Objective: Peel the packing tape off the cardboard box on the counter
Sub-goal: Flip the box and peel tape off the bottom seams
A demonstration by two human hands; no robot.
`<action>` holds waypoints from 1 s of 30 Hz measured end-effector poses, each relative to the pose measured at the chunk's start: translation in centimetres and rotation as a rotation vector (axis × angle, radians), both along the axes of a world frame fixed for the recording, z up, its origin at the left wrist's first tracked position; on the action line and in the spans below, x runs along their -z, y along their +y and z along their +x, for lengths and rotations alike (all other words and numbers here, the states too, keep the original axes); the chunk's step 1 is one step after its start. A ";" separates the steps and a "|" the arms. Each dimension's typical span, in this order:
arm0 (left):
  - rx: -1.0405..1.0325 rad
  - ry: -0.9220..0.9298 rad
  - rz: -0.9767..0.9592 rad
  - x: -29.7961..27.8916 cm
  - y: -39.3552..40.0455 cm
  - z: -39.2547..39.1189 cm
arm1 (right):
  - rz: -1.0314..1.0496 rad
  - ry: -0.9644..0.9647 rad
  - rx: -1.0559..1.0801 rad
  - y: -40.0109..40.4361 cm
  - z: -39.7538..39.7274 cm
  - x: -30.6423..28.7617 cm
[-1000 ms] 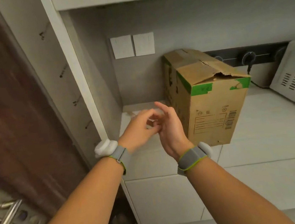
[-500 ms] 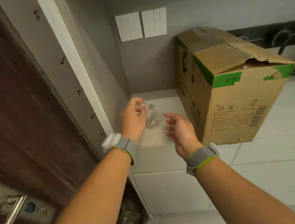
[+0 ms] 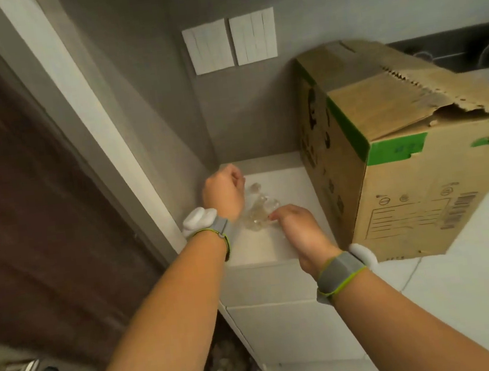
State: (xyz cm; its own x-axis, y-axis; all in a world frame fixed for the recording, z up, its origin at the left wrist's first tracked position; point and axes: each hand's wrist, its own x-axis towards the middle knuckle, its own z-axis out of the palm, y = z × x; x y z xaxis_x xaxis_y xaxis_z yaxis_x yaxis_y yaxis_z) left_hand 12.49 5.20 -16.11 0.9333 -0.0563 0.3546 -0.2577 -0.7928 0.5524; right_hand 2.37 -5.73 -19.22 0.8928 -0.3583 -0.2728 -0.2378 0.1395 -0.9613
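The cardboard box (image 3: 411, 146) stands on the bench (image 3: 479, 279) at the right, its torn top flaps closed and no clear strip visible on them, so the peeling looks largely done. A crumpled wad of clear packing tape (image 3: 258, 206) lies between both hands near the bench's left corner. The left hand (image 3: 224, 192) is curled; whether it grips tape I cannot tell. The right hand (image 3: 296, 228) has its fingers (image 3: 274, 215) bent down onto the wad, seemingly pinching it. Walls hem the corner; the bench edge lies just beneath the wrists, and open bench remains only toward the viewer
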 end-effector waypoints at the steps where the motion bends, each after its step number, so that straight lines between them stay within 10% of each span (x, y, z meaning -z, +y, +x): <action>1: -0.007 0.006 -0.020 0.1 0.0 0.0 | -0.009 0.013 -0.009 0.1 0.1 -0.1; 17: 0.397 0.047 -0.307 -2.8 -2.1 -4.1 | -0.268 -0.265 0.049 0.3 -3.2 -5.6; 30: 0.772 0.336 -0.760 -13.2 -6.9 -7.2 | -1.200 -0.664 0.131 -1.9 -8.2 -14.4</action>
State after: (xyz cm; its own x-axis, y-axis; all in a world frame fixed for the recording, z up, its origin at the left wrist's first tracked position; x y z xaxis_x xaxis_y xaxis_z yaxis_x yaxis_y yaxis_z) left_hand 5.26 -1.74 -2.93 0.7970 -0.5347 0.2809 -0.2803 0.0844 0.9562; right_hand -5.84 -7.66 -4.85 0.6742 -0.1595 0.7211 0.2594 -0.8630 -0.4334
